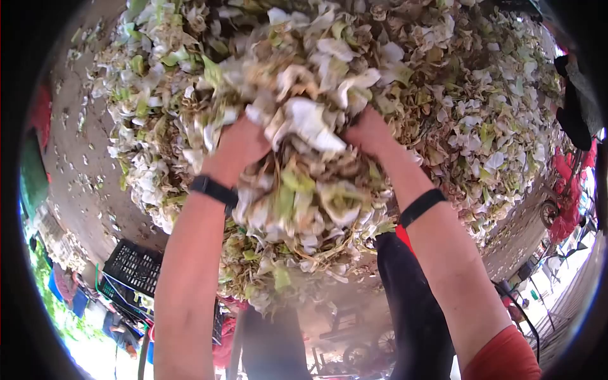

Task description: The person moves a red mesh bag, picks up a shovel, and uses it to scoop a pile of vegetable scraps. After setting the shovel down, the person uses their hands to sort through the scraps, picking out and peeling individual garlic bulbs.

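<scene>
A big heap of loose cabbage leaves (468,136), white, pale green and wilted brown, spreads over the ground in front of me. My left hand (247,142) is closed at the left side of a thick clump of these leaves (310,123). On the clump's other side my right hand (370,132) is closed too, its fingertips sunk among the leaves. The clump bulges between both forearms, and its upper part is blurred. Leaves hide most of the fingers of both hands. Each wrist wears a dark band.
At lower left stands a black plastic crate (131,269). Scattered leaf bits lie on the brown ground (82,145) to the left. A wheel (549,214) and red bags (563,221) are at the right edge. My dark-trousered legs (415,304) show below the heap.
</scene>
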